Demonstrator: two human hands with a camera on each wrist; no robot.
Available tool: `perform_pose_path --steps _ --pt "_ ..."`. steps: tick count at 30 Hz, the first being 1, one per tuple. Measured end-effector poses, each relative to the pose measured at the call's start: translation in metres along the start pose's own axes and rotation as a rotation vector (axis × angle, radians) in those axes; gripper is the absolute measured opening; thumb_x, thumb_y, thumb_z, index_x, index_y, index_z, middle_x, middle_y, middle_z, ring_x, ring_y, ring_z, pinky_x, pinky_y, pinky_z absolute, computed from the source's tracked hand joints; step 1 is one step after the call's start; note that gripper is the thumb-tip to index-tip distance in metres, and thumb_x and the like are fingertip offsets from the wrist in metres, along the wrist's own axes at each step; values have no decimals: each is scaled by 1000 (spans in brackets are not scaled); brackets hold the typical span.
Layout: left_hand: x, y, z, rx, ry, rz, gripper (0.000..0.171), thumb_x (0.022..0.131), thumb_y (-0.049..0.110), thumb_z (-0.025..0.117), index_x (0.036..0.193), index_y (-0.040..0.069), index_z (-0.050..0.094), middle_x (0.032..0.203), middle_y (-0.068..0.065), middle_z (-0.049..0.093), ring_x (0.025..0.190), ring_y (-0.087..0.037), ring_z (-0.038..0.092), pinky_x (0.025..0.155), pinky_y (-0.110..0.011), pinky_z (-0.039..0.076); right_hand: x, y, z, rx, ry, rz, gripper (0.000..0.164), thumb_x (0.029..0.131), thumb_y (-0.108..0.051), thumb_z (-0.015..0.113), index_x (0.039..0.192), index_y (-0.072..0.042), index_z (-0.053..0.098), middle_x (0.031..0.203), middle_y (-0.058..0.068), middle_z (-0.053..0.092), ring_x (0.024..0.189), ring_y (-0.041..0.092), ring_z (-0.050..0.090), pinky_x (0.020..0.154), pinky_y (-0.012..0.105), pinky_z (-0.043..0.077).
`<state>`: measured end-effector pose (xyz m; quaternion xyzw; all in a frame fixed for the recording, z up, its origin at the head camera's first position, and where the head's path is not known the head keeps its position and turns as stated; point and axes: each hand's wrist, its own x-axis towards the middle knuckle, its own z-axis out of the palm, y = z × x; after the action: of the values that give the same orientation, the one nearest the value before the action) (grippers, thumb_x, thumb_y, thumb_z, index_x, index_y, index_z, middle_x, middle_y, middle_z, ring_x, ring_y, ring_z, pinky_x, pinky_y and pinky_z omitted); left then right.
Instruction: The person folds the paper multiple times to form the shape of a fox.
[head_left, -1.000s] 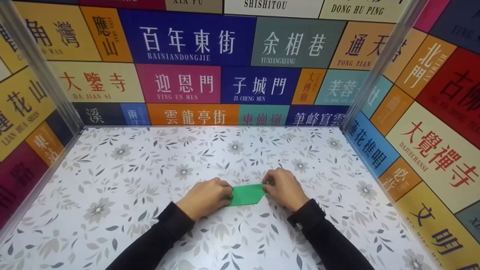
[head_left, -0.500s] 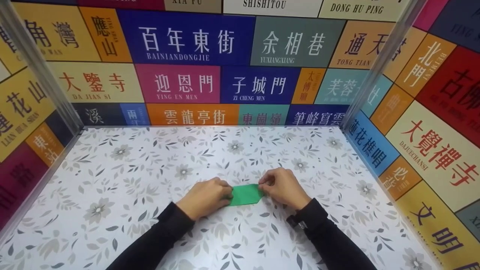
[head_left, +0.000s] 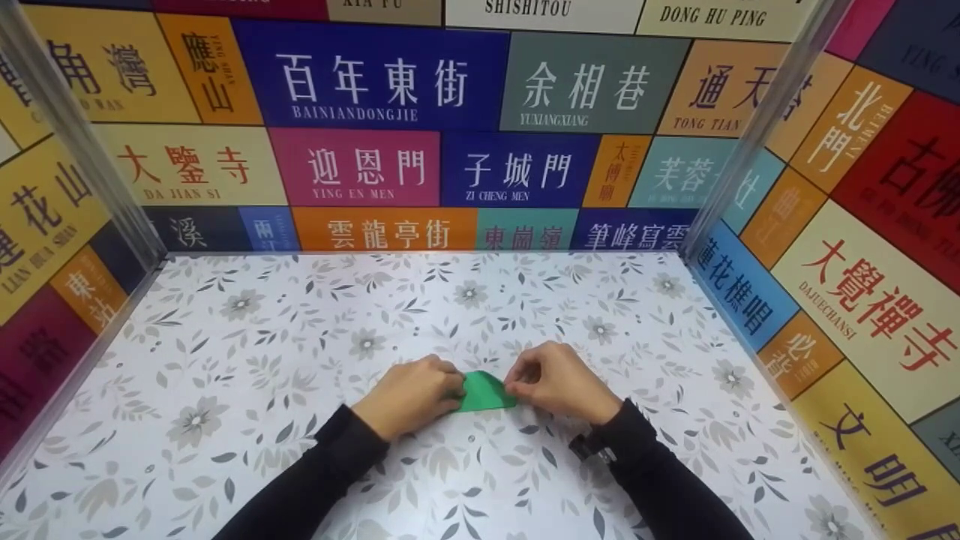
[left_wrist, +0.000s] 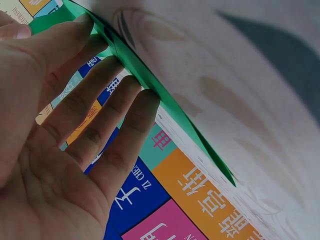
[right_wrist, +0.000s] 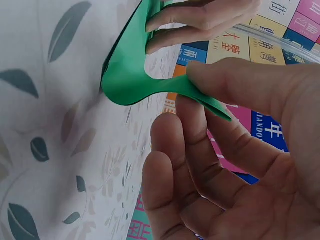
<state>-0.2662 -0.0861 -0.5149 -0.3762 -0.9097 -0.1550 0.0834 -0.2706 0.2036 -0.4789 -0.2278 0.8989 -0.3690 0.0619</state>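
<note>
A folded piece of green paper (head_left: 480, 393) lies on the flower-patterned table between the two hands. My left hand (head_left: 411, 396) rests on its left part; in the left wrist view the extended fingertips press along the paper (left_wrist: 175, 110) against the table. My right hand (head_left: 564, 381) pinches the right end between thumb and index finger. That end is lifted off the table and bends over in a rounded curve, as the paper (right_wrist: 122, 75) shows in the right wrist view. The other right fingers are loosely bent below. The left hand hides the paper's left end.
The white table (head_left: 300, 315) carries a grey leaf and flower print. Upright panels with colourful signs (head_left: 375, 75) stand behind it and along both sides. Clear strips (head_left: 742, 142) run up the corners. Black sleeves cover both forearms.
My right hand has moved left and slightly down with the paper's right end, which now rises and curls over toward the left hand. The left hand has stayed in place.
</note>
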Motion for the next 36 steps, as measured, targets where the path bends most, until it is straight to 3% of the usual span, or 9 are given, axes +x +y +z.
perform_pose_path --steps 11,19,25,36 --pt "1 -1 -1 -15 -6 8 7 104 24 86 100 18 88 121 -2 87 106 -26 82 87 -48 72 -3 -11 8 -15 -55 -27 5 98 -12 91 97 -14 87 89 -5 83 78 7 72 74 23 62" --pt "-1 -1 -2 -17 -6 4 6 104 23 86 100 19 89 124 -2 88 108 -26 82 88 -48 72 -4 -15 16 -54 -50 -93 11 95 -8 92 93 -18 86 96 0 84 84 9 77 76 23 63" --pt "-1 0 -2 -11 1 11 8 104 24 86 102 17 89 123 -2 88 107 -26 82 88 -47 72 -5 -17 21 -79 -51 -142 13 93 -8 92 93 -21 89 94 -9 87 90 4 78 85 28 66" --pt "-1 -1 -2 -23 2 15 6 104 22 87 105 18 91 126 -4 88 112 -27 83 93 -49 72 -5 -20 35 -52 -86 -121 12 93 -6 90 94 -19 89 94 -8 88 89 3 78 88 24 65"
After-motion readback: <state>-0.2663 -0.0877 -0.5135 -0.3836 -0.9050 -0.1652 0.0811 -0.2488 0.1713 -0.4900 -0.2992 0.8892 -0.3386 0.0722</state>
